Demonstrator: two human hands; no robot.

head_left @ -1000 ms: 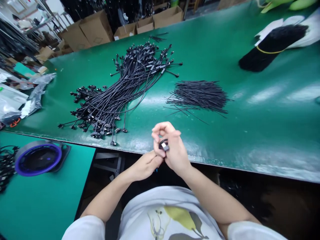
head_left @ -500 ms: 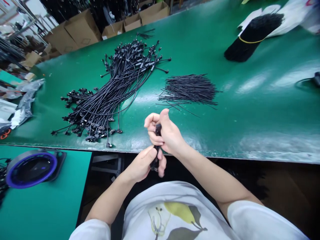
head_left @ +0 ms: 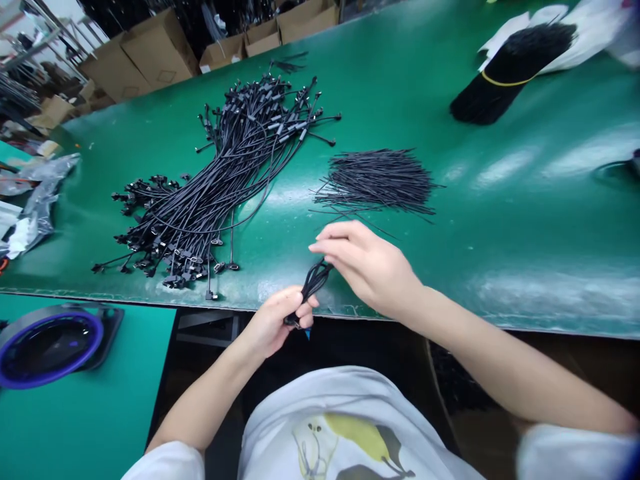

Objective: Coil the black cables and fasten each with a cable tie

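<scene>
A folded black cable (head_left: pixel 314 280) is gripped in my left hand (head_left: pixel 275 320) at the near edge of the green table, its loops sticking up past the thumb. My right hand (head_left: pixel 373 267) arches over the top of those loops with fingers stretched and slightly apart; its thumb is hidden, and whether it touches the cable is unclear. Just beyond it lies a loose pile of thin black ties (head_left: pixel 380 180). To the left is a large heap of black cables (head_left: pixel 220 173) with small plugs at their ends. A small blue tip (head_left: pixel 307 334) shows below my left hand.
A bundle of black strands (head_left: pixel 510 73) in a yellow band lies at the far right beside white plastic. Cardboard boxes (head_left: pixel 160 50) stand behind the table. A purple-rimmed round device (head_left: pixel 95 340) sits lower left, and clear plastic bags (head_left: pixel 43 200) lie at the left.
My right hand has moved right and uncurled from around the cable. My left hand keeps hold, shifted slightly left, and the cable's loops now show. The view has shifted slightly.
</scene>
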